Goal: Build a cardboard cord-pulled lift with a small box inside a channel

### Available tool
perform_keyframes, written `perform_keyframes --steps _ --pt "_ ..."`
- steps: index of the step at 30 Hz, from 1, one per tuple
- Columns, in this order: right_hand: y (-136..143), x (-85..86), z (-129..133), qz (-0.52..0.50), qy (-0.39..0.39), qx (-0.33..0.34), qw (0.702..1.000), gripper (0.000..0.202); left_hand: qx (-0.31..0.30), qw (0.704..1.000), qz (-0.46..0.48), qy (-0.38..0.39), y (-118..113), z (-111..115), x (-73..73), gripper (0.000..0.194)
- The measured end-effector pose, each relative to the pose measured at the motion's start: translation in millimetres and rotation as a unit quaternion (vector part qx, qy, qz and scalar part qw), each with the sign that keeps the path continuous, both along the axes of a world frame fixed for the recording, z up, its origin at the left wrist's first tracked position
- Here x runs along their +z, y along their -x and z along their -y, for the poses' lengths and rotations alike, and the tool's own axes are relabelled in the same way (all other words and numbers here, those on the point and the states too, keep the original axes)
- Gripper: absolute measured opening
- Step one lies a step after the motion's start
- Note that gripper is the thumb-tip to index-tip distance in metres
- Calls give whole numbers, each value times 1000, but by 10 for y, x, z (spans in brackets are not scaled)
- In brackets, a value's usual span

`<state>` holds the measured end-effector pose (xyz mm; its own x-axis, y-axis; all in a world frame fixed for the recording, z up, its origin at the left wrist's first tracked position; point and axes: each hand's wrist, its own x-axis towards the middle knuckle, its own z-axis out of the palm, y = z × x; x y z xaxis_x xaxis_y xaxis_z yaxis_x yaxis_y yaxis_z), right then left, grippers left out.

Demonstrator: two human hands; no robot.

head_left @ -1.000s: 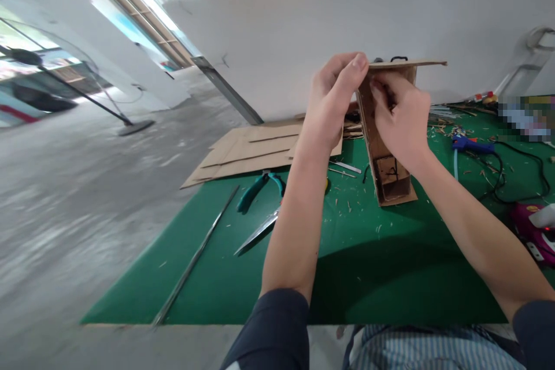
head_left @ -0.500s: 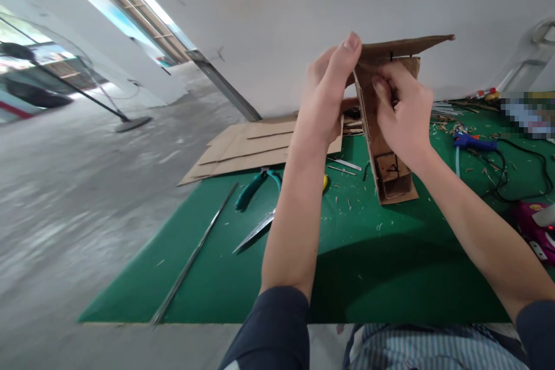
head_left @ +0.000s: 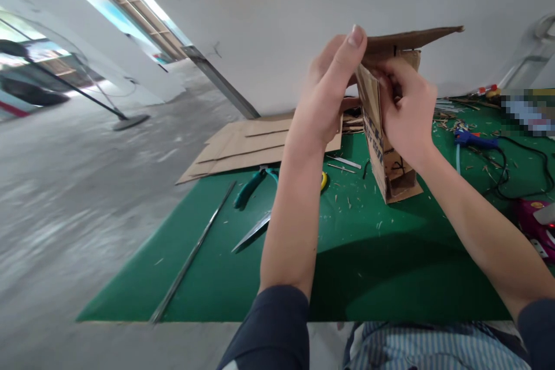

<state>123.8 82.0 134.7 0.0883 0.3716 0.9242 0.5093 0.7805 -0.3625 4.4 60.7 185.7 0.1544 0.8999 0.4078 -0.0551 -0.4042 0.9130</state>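
A tall, narrow cardboard box (head_left: 375,141) stands on the green table, with a flap (head_left: 414,39) sticking out at its top and dark print on one side. My left hand (head_left: 332,84) grips the upper left edge of the box, thumb on top. Inside the box's open front, near the top, my right hand (head_left: 410,107) has its fingers closed in a pinch. Whatever those fingertips hold is hidden. A black tie or wire (head_left: 396,166) shows low inside the box, above a small cardboard compartment.
Flat cardboard sheets (head_left: 243,147) lie at the back left. Teal-handled pliers (head_left: 251,187), a scissor blade (head_left: 254,231) and thin metal rods (head_left: 195,254) lie to the left. A blue glue gun (head_left: 474,140) with a cord and a purple power strip (head_left: 533,222) are at right.
The box has turned slightly, so its printed left side now shows. Its top flap has shifted a little up and right, with both hands still at the upper part.
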Motion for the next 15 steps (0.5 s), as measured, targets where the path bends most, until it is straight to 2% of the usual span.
perform_keyframes --steps 2,6,10,15 --pt "-1 -3 -2 -6 10 -3 1000 18 -35 998 -5 -50 23 0 -18 27" --pt "6 0 12 -15 14 -14 1000 18 -33 998 -14 -55 33 7 -30 19" --pt "15 14 40 -11 22 -35 999 20 -20 999 0 -37 5 22 -8 18" --pt "17 14 43 -37 -3 10 999 21 -29 999 13 -37 -16 28 -3 27"
